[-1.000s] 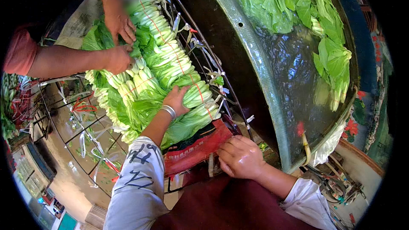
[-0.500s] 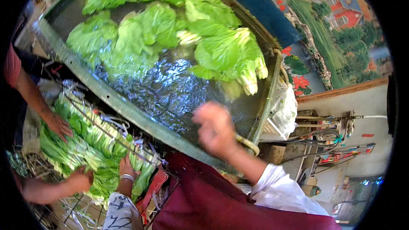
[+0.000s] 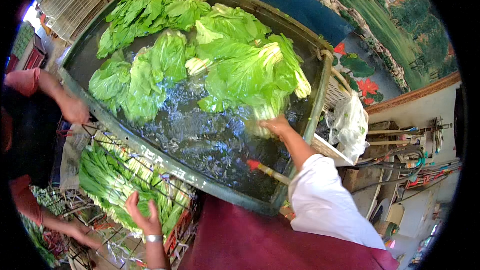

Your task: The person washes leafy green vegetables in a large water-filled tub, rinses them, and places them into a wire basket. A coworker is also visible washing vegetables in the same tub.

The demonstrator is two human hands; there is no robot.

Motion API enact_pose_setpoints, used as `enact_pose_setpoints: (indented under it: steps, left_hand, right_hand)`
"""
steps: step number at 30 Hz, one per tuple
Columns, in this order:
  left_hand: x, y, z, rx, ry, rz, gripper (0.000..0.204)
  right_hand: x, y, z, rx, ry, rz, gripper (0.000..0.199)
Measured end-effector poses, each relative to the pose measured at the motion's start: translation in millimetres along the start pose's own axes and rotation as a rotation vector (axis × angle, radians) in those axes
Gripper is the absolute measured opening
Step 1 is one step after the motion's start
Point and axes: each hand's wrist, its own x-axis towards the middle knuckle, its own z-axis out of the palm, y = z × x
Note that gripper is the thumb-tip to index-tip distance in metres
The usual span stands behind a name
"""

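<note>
My right hand (image 3: 274,126) is closed around the pale stems of a bunch of leafy greens (image 3: 235,70) at the right side of a water-filled tub. The bunch's broad leaves lie over other floating greens (image 3: 150,17). My left hand (image 3: 145,215), wearing a silver bracelet, has its fingers spread and holds nothing. It hovers at the near edge of a wire crate packed with bundled greens (image 3: 112,182). Another person's hand (image 3: 75,110) is at the crate's far corner by the tub wall. That person's other hand (image 3: 90,237) is low, beside the crate.
The long green tub (image 3: 170,165) has a raised rim. A pipe with a red end (image 3: 270,171) reaches over its near right corner. Right of the tub stands a white basket with a plastic bag (image 3: 347,125). White crates (image 3: 70,0) are stacked at the far left.
My right hand has moved away from me and taken hold of the greens' stems. My left hand has lifted off the crated greens. The other person's hands have left the greens.
</note>
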Motion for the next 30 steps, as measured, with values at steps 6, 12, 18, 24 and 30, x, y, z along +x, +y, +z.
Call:
enact_pose_setpoints:
  steps: [6, 12, 18, 24, 30]
  left_hand:
    - [62, 139, 104, -0.185, -0.653, 0.682, 0.088]
    - [80, 119, 111, -0.682, -0.175, 0.677, 0.07]
    - [63, 31, -86, -0.994, -0.479, -0.047, 0.069]
    - [67, -101, -198, -0.412, -0.624, -0.062, 0.084]
    - [46, -259, -45, -0.209, -0.922, -0.193, 0.107]
  right_hand:
    - [-174, -52, -33, 0.438, -0.739, 0.088, 0.054]
    - [-330, -133, -9, 0.014, -1.129, 0.045, 0.094]
    - [-376, -192, 66, -0.15, -1.435, -0.36, 0.115]
    - [-307, -123, 185, -0.516, -0.519, -1.324, 0.025]
    - [-272, -62, 254, -0.625, -0.578, -1.607, 0.022]
